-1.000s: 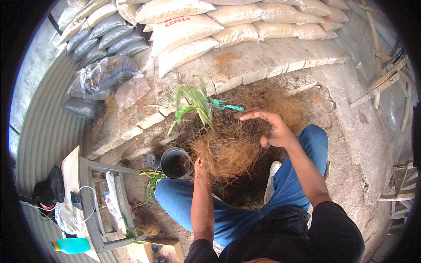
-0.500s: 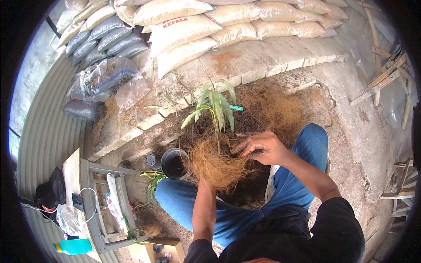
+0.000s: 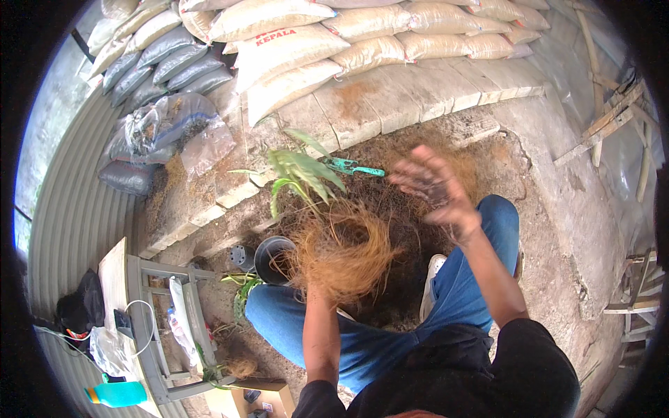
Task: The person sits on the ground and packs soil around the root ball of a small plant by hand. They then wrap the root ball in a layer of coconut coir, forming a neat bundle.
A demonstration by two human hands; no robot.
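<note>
A clump of brown coconut fibre [image 3: 348, 259] rests in my left hand [image 3: 321, 295], whose fingers are hidden beneath it. From the clump leans a leafy green plant [image 3: 301, 171], its leaves tilted away and to the left. My right hand [image 3: 435, 191], smeared with dark soil, is held up with fingers spread and nothing in it, slightly blurred. Just left of its fingertips a teal hand trowel [image 3: 355, 168] lies on the dark soil [image 3: 380, 202]. Behind the hand spreads loose coconut fibre [image 3: 463, 171], partly covered.
A black pot [image 3: 272, 259] and a smaller grey pot [image 3: 242, 257] stand by my left knee. A grey stool [image 3: 155, 317] is at the left. Concrete slabs [image 3: 390, 104] edge the soil, with stacked sacks [image 3: 376, 56] behind. Wooden pieces [image 3: 606, 125] lean at the right.
My right hand has left the fibre clump, risen away to the right and spread its fingers. The plant has tipped left, uncovering more of the trowel. My left hand stays under the clump.
</note>
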